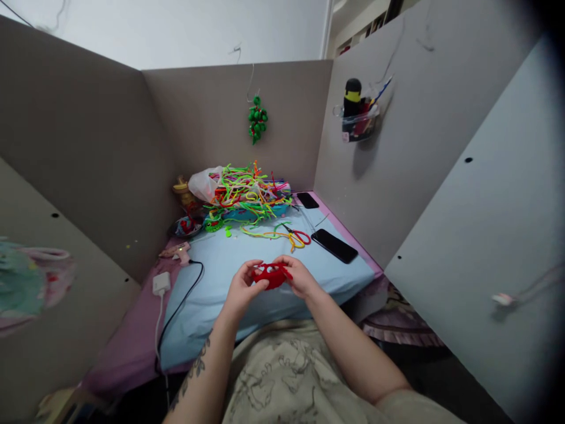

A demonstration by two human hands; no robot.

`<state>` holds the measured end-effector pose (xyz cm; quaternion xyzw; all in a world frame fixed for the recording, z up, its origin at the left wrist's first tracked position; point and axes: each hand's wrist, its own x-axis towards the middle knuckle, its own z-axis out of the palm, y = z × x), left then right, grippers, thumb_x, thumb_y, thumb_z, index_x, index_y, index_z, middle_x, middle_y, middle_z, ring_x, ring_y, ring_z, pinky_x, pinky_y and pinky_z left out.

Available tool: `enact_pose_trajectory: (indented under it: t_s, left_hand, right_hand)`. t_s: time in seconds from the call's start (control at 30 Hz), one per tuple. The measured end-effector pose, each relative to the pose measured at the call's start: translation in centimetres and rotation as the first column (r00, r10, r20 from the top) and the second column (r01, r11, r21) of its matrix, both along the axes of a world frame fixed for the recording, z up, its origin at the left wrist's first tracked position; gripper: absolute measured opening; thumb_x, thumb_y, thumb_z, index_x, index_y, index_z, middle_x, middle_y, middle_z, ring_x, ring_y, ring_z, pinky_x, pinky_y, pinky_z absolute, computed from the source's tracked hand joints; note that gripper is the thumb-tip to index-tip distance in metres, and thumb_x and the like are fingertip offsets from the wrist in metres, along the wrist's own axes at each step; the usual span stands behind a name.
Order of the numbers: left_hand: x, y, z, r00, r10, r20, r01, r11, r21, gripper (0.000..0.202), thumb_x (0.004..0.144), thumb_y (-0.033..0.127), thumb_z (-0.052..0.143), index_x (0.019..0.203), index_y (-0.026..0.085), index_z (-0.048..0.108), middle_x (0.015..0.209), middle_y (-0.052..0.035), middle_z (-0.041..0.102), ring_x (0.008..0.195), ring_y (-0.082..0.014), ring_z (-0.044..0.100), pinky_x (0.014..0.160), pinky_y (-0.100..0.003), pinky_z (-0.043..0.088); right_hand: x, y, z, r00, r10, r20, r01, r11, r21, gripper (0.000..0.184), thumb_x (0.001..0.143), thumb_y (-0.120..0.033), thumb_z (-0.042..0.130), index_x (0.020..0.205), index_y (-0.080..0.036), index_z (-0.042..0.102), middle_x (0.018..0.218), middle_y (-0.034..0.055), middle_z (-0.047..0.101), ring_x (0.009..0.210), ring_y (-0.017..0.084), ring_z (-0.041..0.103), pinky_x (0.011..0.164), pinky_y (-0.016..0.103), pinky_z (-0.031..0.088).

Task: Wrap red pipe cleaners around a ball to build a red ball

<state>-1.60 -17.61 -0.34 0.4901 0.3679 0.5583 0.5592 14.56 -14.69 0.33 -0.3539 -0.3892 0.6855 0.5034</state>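
My left hand [244,285] and my right hand [299,275] both pinch a small red pipe-cleaner piece [272,275], bent into loops, just above the light blue pad [207,294]. The fingers of both hands are curled round its ends. A heap of green, yellow, orange and red pipe cleaners [245,194] lies at the back of the pad. Red-handled scissors [296,235] lie just beyond my right hand, among a few loose strands.
A black phone [334,245] and a second dark phone [308,200] lie at the right edge. A glue gun [176,252], a white charger [161,283] and its black cable [180,306] lie left. Grey partition walls enclose the desk; a green ornament [257,120] hangs at the back.
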Motion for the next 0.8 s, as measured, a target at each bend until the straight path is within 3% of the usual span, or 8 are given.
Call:
enact_pose_trajectory:
  t_s: [0.17,0.27,0.33,0.37,0.47,0.53,0.67,0.8]
  left_hand:
    - [-0.3,-0.1,0.4,0.995,0.076,0.07,-0.074,0.996,-0.043,0.051,0.058,0.022,0.08,0.103,0.018,0.058,0.079,0.0001,0.063,0.072,-0.0131,0.059,0.068,-0.024,0.046]
    - [-0.2,0.0,0.4,0.998,0.056,0.016,-0.056,0.998,-0.023,0.049,0.061,0.024,0.078,0.105,0.019,0.057,0.083,-0.0014,0.063,0.075,-0.0151,0.06,0.069,-0.027,0.047]
    - [-0.1,0.0,0.5,0.99,0.114,-0.08,-0.11,0.992,0.059,0.049,0.063,0.025,0.076,0.108,0.02,0.056,0.094,-0.0043,0.063,0.086,-0.0179,0.06,0.075,-0.03,0.048]
    - [0.0,0.0,0.6,0.969,0.2,-0.143,-0.181,0.974,0.134,0.049,0.064,0.025,0.075,0.109,0.021,0.056,0.101,-0.0055,0.061,0.093,-0.0191,0.059,0.079,-0.031,0.047]
    - [-0.1,-0.2,0.9,0.791,0.531,-0.303,-0.38,0.815,0.437,0.033,0.067,0.025,0.074,0.097,0.021,0.062,0.101,-0.0053,0.059,0.097,-0.0193,0.056,0.083,-0.032,0.044]
    - [-0.1,-0.5,1.2,0.687,0.637,-0.35,-0.377,0.724,0.578,0.016,0.071,0.026,0.071,0.085,0.02,0.064,0.088,-0.0038,0.06,0.088,-0.018,0.056,0.079,-0.032,0.044]
    - [-0.1,-1.0,1.7,0.641,0.671,-0.372,-0.326,0.677,0.66,0.011,0.075,0.026,0.068,0.083,0.02,0.064,0.082,-0.0035,0.062,0.082,-0.0173,0.057,0.072,-0.03,0.044]
    - [-0.2,-1.1,2.0,0.643,0.669,-0.373,-0.347,0.688,0.637,0.011,0.075,0.027,0.068,0.083,0.019,0.064,0.082,-0.0034,0.064,0.08,-0.0168,0.058,0.066,-0.027,0.043]
  right_hand:
    - [1.3,-0.5,0.6,0.954,0.231,-0.19,-0.204,0.967,0.151,0.041,0.058,-0.031,0.077,0.095,-0.019,0.064,0.088,0.0027,0.067,0.075,0.015,0.061,0.069,0.026,0.046]
    - [1.4,-0.5,0.4,0.951,0.298,-0.086,-0.276,0.938,0.208,0.048,0.054,-0.029,0.082,0.096,-0.019,0.063,0.087,0.0023,0.067,0.075,0.016,0.061,0.071,0.027,0.046]
    - [1.2,-0.3,0.1,0.967,0.254,0.009,-0.249,0.944,0.218,0.041,0.052,-0.029,0.083,0.086,-0.017,0.063,0.077,0.0,0.066,0.067,0.014,0.059,0.067,0.026,0.045]
    - [1.0,-0.2,0.0,0.975,0.215,0.048,-0.22,0.949,0.224,0.038,0.052,-0.03,0.083,0.082,-0.017,0.062,0.072,-0.0009,0.065,0.064,0.013,0.058,0.065,0.026,0.044]
    - [0.7,-0.1,0.0,0.986,0.049,0.161,-0.096,0.95,0.298,0.033,0.054,-0.03,0.081,0.078,-0.016,0.063,0.068,-0.0017,0.063,0.063,0.013,0.055,0.063,0.025,0.043]
    - [0.6,-0.3,0.3,0.969,-0.045,0.243,-0.052,0.923,0.382,0.028,0.057,-0.029,0.078,0.078,-0.017,0.065,0.07,-0.0011,0.063,0.066,0.013,0.055,0.064,0.025,0.043]
    - [0.3,-1.0,1.0,0.915,-0.143,0.376,-0.068,0.866,0.495,0.022,0.061,-0.023,0.073,0.082,-0.017,0.067,0.075,-0.0004,0.065,0.072,0.015,0.056,0.068,0.026,0.043]
    - [0.2,-1.6,1.4,0.874,-0.191,0.447,-0.111,0.817,0.566,0.018,0.065,-0.019,0.068,0.083,-0.017,0.068,0.078,0.0003,0.065,0.075,0.016,0.057,0.07,0.026,0.043]
